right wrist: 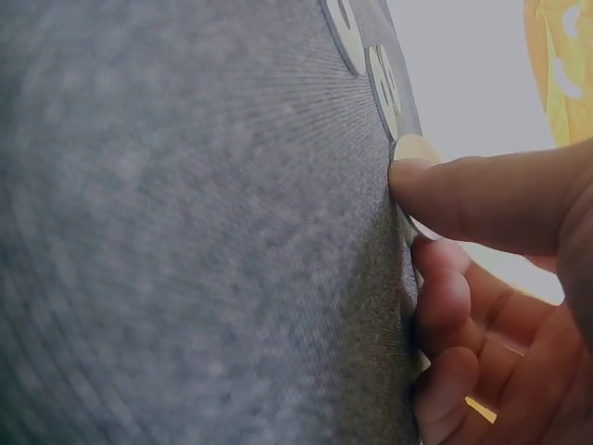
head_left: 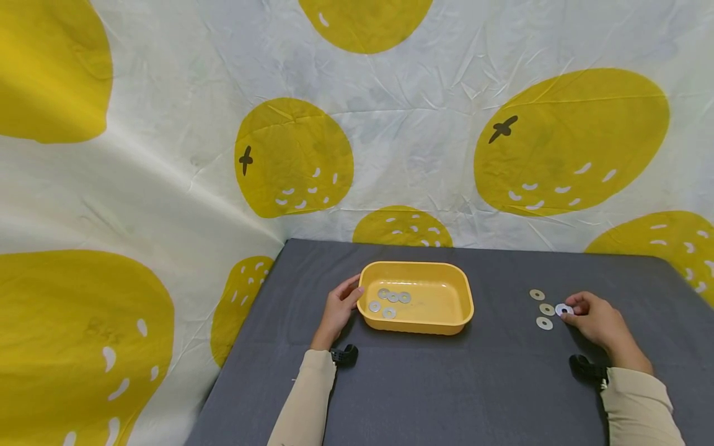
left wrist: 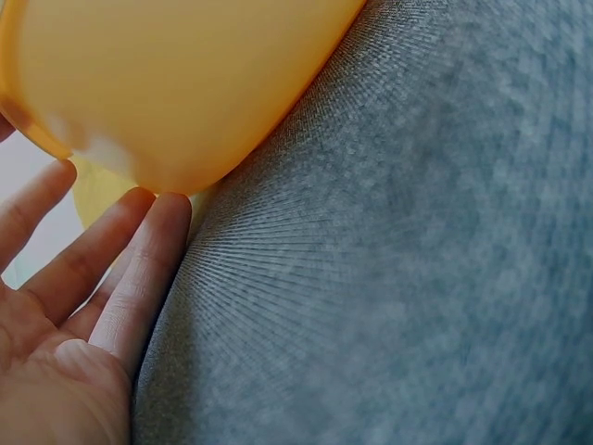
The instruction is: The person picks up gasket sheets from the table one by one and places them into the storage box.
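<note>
Right hand point(head_left: 597, 319), fingers curled, pinches one washer point(head_left: 564, 309) at the right of the grey surface point(head_left: 446, 384). Left hand point(head_left: 339, 310), fingers straight, steadies the yellow tray point(head_left: 446, 322). Five washers point(head_left: 389, 300) lie in the tray; three loose washers point(head_left: 542, 308) remain just left of the right hand.

Lemon-print backdrop cloth point(head_left: 424, 136), grey tabletop point(head_left: 474, 384)

No text, label or number can be read anywhere.
</note>
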Action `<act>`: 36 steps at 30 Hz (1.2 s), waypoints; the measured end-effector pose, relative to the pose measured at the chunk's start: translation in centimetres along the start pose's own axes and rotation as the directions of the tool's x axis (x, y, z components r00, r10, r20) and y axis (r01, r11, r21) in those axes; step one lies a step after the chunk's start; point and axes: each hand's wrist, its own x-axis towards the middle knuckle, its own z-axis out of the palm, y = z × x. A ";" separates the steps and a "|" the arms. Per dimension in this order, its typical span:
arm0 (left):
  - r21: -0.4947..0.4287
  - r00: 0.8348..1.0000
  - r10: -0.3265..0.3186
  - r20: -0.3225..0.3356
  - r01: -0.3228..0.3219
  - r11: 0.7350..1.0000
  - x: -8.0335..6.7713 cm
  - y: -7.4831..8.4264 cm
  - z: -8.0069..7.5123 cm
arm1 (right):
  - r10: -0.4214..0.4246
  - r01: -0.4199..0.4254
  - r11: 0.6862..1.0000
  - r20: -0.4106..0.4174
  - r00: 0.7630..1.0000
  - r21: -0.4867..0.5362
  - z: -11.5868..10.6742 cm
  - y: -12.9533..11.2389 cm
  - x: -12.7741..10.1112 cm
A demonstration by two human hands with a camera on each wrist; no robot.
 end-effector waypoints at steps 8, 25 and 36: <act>-0.005 1.000 -0.003 -0.002 0.003 1.000 0.1 0.1 0.0 | -0.053 0.053 0.998 -0.025 0.998 -0.025 -0.1 -0.3 -0.1; -0.006 1.000 -0.009 0.000 0.009 1.000 0.1 0.0 0.0 | -0.060 0.061 0.998 0.034 0.998 -0.031 -0.7 0.0 -0.2; 0.002 1.000 -0.016 -0.009 0.016 1.000 -0.1 0.2 0.1 | -0.065 0.064 0.998 0.073 0.995 0.019 -0.7 -0.4 -0.4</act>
